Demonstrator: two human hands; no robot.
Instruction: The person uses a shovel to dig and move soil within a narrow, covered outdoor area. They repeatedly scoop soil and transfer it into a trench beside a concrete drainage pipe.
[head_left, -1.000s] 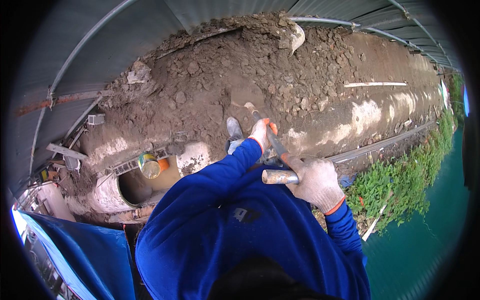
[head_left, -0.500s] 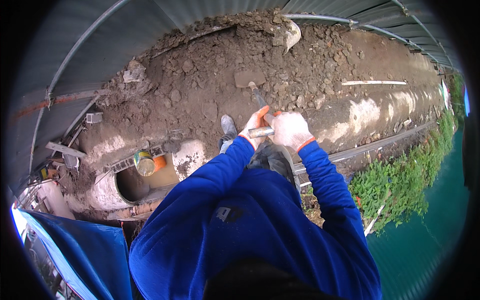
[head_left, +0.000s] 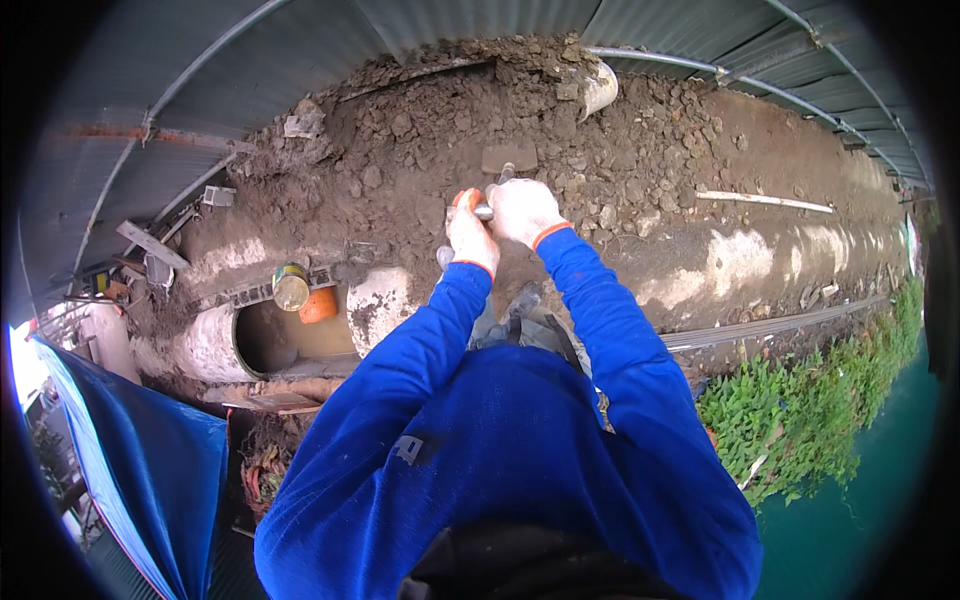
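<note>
Both my hands, in pale work gloves with orange cuffs, are closed around the handle of a shovel. My left hand [head_left: 472,238] grips near the handle's end, which pokes out between the gloves. Just to its right and slightly farther out, my right hand [head_left: 525,210] is wrapped round the handle. The shovel's flat, mud-coloured blade [head_left: 510,158] lies against the loose brown soil [head_left: 440,150] ahead of me. Much of the handle is hidden behind my gloves.
A large pipe [head_left: 215,345] with an open top holds muddy water at left; a tin can [head_left: 290,288] and an orange container [head_left: 318,305] sit at its opening. A white pole [head_left: 765,200] lies at right. Corrugated sheeting [head_left: 330,60] lines the far side. Green plants [head_left: 800,410] grow at right.
Both hands have pushed forward with the shovel, my arms straightening. The blade has shifted slightly farther away over the soil. My view has also shifted a little.
</note>
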